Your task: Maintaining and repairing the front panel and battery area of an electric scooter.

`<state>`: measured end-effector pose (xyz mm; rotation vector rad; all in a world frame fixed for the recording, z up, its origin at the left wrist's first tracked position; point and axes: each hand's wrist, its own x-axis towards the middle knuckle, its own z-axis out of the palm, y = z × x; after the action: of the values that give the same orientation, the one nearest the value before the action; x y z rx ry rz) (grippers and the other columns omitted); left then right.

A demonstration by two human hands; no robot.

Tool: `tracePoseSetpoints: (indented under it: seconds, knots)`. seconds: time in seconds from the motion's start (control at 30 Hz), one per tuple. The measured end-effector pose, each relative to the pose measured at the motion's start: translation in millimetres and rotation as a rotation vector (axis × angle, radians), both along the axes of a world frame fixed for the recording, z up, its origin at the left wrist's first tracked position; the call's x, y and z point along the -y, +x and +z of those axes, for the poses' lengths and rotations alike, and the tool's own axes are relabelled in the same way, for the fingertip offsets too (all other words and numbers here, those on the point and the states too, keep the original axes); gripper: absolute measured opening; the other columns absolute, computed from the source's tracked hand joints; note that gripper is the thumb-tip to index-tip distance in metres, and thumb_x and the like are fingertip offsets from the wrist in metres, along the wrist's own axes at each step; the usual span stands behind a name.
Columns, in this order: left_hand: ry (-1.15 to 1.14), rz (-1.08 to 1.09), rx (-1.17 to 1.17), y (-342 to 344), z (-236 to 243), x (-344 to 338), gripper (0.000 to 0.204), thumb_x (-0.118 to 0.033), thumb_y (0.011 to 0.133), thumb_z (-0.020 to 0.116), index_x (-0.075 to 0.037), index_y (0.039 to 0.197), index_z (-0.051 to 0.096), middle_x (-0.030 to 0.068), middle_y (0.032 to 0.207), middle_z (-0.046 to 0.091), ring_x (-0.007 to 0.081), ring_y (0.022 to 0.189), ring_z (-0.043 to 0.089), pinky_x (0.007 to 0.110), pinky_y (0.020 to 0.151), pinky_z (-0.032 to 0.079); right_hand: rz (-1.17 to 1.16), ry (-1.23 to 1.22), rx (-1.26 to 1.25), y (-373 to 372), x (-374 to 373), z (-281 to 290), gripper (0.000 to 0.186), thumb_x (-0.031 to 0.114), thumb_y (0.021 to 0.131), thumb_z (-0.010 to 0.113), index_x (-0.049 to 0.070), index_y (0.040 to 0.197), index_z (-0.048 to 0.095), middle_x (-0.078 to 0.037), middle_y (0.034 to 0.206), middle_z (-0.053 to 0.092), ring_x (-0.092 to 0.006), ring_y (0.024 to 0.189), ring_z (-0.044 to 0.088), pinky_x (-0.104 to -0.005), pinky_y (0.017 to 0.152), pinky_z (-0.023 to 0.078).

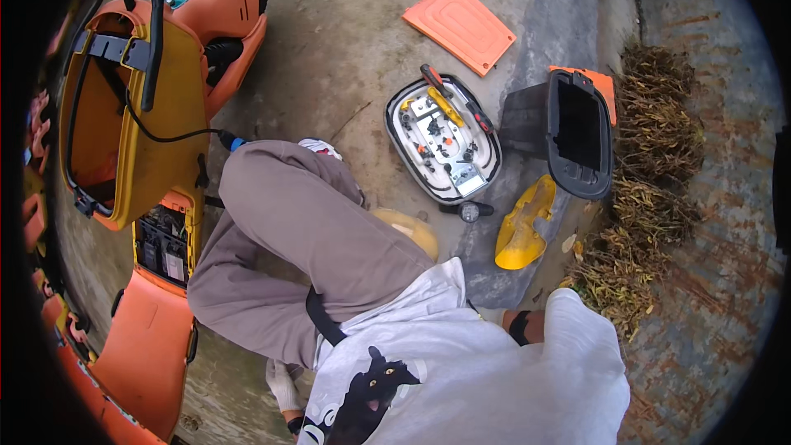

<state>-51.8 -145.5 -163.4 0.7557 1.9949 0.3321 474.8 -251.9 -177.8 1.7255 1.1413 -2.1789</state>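
My left hand [283,385], in a white glove, hangs low beside the hem of my shirt; its fingers are partly hidden and I see nothing held. On the right, my forearm [534,326] with a black wristband reaches inward, and the hand is hidden behind my shirt. In front of my bent knees lies a black-rimmed, white-lined tray [412,152]. It holds a yellow-handled tool [445,106], a silver metal piece [467,180] and several small dark parts. A red-and-black screwdriver [432,77] rests across its far rim.
At the left stands an orange scooter [231,0] with its yellow storage housing [177,124] exposed. A black cable [161,138] runs from it toward my knee. A black bin [527,119], a yellow curved shell [521,227] and an orange panel [459,25] surround the tray. Dried plants [651,189] line the right.
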Motion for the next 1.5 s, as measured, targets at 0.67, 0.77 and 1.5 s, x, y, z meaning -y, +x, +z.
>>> tracePoseSetpoints:
  seconds: [0.67,0.77,1.5]
  knots:
    - [0.013,-0.062,-0.07,-10,12,-13,0.029,-0.02,0.101,0.053,0.005,0.116,0.059,0.0012,0.09,0.059,0.0096,0.077,0.051,0.025,0.069,0.046,-0.7,0.41,0.79,116,-143,-184,0.038,0.032,0.09,0.049,0.004,0.104,0.07,-0.022,0.099,0.07,-0.0359,0.094,0.068,-0.0447,0.086,0.051]
    - [0.002,-0.079,-0.147,-14,14,-6,0.031,-0.019,0.101,0.053,0.006,0.119,0.058,0.0028,0.093,0.061,0.0106,0.08,0.053,0.026,0.071,0.047,-0.53,0.269,0.923,122,-161,-185,0.039,0.033,0.088,0.049,0.006,0.107,0.07,-0.023,0.108,0.068,-0.0406,0.102,0.065,-0.0484,0.09,0.05]
    - [0.211,0.103,-0.382,-13,19,-38,0.039,-0.025,0.101,0.055,0.004,0.127,0.057,0.004,0.09,0.061,0.0103,0.078,0.056,0.026,0.066,0.048,-0.036,0.352,0.914,79,-137,-99,0.047,0.042,0.085,0.063,0.013,0.122,0.06,-0.016,0.12,0.06,-0.0333,0.113,0.058,-0.0469,0.095,0.047]
